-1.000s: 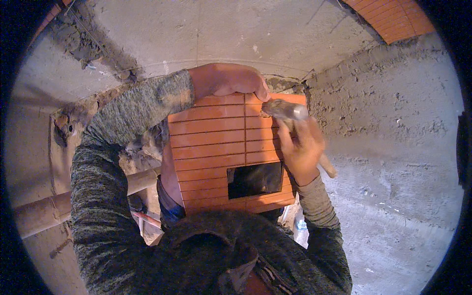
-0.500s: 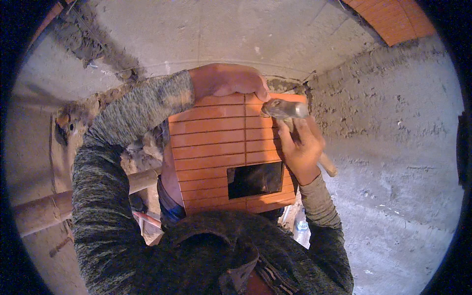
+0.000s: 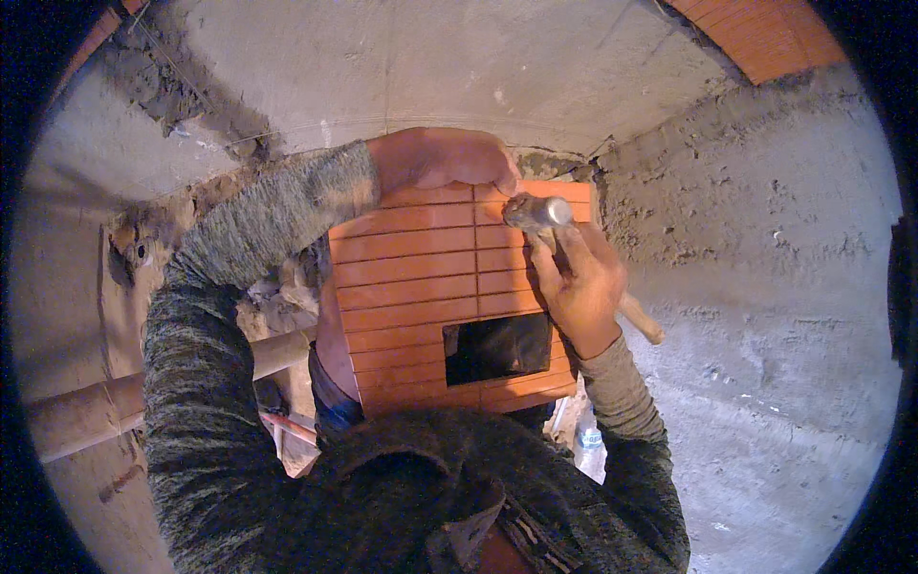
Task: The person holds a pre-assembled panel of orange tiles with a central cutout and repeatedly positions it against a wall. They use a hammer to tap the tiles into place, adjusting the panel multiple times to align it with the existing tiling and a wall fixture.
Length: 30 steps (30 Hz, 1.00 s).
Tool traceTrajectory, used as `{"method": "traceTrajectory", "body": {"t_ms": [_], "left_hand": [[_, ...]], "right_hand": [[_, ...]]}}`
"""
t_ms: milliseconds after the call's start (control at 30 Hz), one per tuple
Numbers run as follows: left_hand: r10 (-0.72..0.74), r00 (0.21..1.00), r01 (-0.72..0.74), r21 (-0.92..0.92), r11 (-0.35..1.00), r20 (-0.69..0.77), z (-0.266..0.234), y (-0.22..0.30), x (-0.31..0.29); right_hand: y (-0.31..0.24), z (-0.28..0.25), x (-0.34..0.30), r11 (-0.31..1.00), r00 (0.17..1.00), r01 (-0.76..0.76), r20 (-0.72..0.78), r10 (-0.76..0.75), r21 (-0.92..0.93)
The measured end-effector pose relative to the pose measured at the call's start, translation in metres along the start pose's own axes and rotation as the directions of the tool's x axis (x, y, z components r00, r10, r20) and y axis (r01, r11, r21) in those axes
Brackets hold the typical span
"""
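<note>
The right hand (image 3: 581,287) was clenched round a hammer (image 3: 547,214), choked up close under the metal head, and that head sat right on the top course of the brick face (image 3: 421,287), near its upper right corner. The wooden handle stuck out past the heel of the hand, angled down to the right, off the brickwork's right edge. The left hand (image 3: 442,159) lay over the top edge of the brickwork, palm down, fingers curled onto the uppermost bricks, its fingertips just beside the hammer head; whether it was pressing or only resting, I could not tell.

The orange brickwork ran in neat stacked courses with thin dark joints, and a dark rectangular opening (image 3: 497,346) was cut into its lower right part, just below the right wrist. Both forearms wore a mottled grey-green knitted sleeve (image 3: 239,249). Behind the top edge rose a rough grey plastered wall (image 3: 430,67). To the right lay coarse grey mortar-crusted ground (image 3: 765,316). At the left, a pale pipe (image 3: 86,421) crossed low, well apart from the hands.
</note>
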<state>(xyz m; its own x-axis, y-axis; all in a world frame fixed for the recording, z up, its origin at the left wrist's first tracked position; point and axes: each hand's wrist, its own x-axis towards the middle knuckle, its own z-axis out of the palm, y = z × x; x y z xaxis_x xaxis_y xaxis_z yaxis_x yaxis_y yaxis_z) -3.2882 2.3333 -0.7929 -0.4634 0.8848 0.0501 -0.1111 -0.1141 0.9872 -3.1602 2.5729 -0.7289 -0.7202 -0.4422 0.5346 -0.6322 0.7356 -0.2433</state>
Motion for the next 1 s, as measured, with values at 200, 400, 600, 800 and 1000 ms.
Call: {"method": "traceTrajectory", "body": {"t_ms": [200,400,600,800,1000], "left_hand": [[-0.043,0.991,0.060,0.136,0.989,-0.125,0.019,0.028,-0.011],[-0.165,0.985,0.155,-0.145,0.977,-0.056,-0.008,-0.011,-0.001],[-0.219,0.953,0.223,-0.001,0.975,-0.208,0.015,0.014,-0.007],[0.079,0.979,-0.055,0.127,0.990,-0.187,0.030,0.038,-0.024],[-0.078,0.977,0.043,-0.172,0.984,-0.199,0.034,0.041,-0.020]], "right_hand": [[0.003,0.002,0.005,0.990,0.978,0.020,-0.209,0.010,0.139],[0.003,0.002,-0.002,0.998,0.998,-0.051,-0.032,0.053,0.045],[0.002,0.001,-0.005,0.999,0.998,-0.013,-0.064,0.015,0.037],[0.010,-0.011,0.003,0.991,0.973,-0.096,-0.201,0.114,0.096],[0.046,-0.019,-0.010,0.911,0.893,-0.345,-0.219,0.393,0.227]]}}
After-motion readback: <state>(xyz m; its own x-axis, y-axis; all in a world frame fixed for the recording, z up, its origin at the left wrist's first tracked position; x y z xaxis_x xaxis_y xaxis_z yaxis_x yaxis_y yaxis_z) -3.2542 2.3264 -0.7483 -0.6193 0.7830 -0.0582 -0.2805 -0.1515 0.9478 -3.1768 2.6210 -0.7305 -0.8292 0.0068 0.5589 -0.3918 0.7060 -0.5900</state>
